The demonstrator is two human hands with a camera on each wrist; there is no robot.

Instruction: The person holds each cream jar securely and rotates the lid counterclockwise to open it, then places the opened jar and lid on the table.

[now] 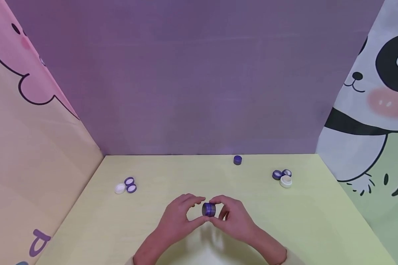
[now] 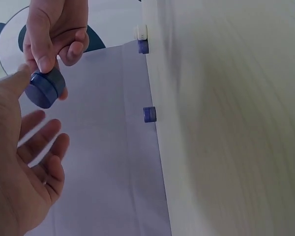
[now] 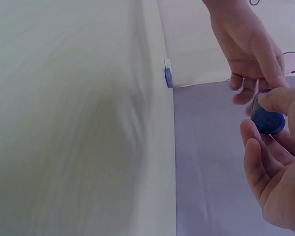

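Note:
A small blue-purple jar with its lid on is held above the table, tipped on its side, between the two hands. My right hand pinches it between thumb and fingertips, and the right wrist view shows the same jar in that grip. On the other side is my left hand. Its thumb lies at the jar, while its fingers are spread away from the jar's end in the left wrist view. Whether the left thumb presses on it I cannot tell.
Another purple jar stands near the table's back edge. At the right are two purple jars and a white one. A white lid and two purple lids lie at the left. Printed panels and a purple wall enclose the table.

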